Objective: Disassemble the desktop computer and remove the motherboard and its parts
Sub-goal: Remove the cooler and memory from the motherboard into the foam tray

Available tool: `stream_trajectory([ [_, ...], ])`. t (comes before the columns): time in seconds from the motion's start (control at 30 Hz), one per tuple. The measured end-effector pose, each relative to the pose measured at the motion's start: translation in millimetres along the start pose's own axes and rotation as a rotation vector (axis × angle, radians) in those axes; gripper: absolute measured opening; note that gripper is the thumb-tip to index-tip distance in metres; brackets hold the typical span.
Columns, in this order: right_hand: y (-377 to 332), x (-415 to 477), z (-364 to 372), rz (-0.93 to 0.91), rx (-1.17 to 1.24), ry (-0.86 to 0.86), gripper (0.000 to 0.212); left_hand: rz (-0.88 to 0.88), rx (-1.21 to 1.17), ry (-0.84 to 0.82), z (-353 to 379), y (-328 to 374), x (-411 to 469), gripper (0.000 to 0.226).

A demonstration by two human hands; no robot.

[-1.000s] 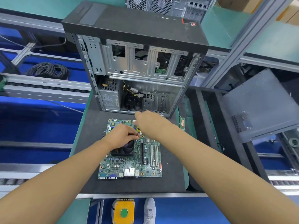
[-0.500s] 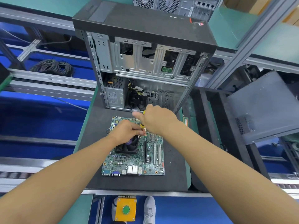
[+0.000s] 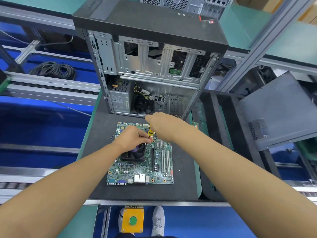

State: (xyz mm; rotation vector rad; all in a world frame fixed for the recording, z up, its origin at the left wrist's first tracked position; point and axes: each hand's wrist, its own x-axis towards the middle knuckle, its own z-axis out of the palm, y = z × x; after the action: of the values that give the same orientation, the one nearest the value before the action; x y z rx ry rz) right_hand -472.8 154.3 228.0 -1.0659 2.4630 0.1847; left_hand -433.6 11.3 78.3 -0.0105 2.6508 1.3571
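1. Far left: coil of thin black cable [image 3: 53,70] on the blue conveyor level, well apart from the work area.
2. Left hand [image 3: 133,138]: fingers pinched together at the far right corner of the square black cooler fan [image 3: 133,154]; what they pinch is too small to tell.
3. Green rectangular motherboard [image 3: 140,155] lies flat on the black foam mat [image 3: 181,186] of the table, in front of the case; fan on its left half, white slots at right. Board printing unreadable.
4. Right hand [image 3: 164,126]: clamped on a yellow-handled screwdriver [image 3: 150,131], tip down beside the left fingertips.
5. Behind: open black-and-silver metal tower case [image 3: 151,54], upright; red corner badge and power-supply label illegible.
6. Right: dark grey sheet-metal side panel [image 3: 281,109], tilted.
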Motion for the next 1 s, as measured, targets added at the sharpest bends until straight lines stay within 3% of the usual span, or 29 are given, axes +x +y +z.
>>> stream_trajectory([
  [0.13,3.9,-1.8,-1.8,0.023,0.096,-0.036,0.031,0.007,0.007,0.017,1.4,0.8,-0.7,0.011],
  [0.2,3.3,-4.2,-2.3,0.15,0.21,-0.017,0.056,0.035,0.037,0.03,1.8,0.8,-1.1,0.011],
  [0.27,-1.2,-4.3,-1.6,0.273,0.19,0.069,0.066,0.038,0.015,0.032,1.8,-0.5,-0.7,0.01],
  [0.33,-5.9,-1.5,-0.8,0.268,0.068,0.099,0.056,0.033,0.003,0.032,2.3,-1.8,-0.2,0.008],
  [0.43,-10.2,1.1,-1.6,0.165,0.129,0.075,0.033,0.041,0.02,0.043,2.4,-1.8,-0.8,0.007],
  [0.57,-9.1,-1.0,-1.3,0.011,0.026,0.07,0.014,0.037,0.014,0.056,1.6,-1.2,-1.1,0.013],
  [0.73,-3.4,-0.8,-3.4,-0.07,0.045,0.038,0.024,0.069,-0.006,0.076,2.1,-0.4,-4.1,0.031],
  [0.9,-5.4,-3.2,0.0,0.235,0.171,0.16,0.062,0.11,0.045,0.087,3.6,-4.6,-0.3,0.014],
  [1.0,-13.5,0.9,2.1,0.28,0.015,0.264,0.054,0.154,0.06,0.115,6.2,-7.3,-0.7,0.019],
])
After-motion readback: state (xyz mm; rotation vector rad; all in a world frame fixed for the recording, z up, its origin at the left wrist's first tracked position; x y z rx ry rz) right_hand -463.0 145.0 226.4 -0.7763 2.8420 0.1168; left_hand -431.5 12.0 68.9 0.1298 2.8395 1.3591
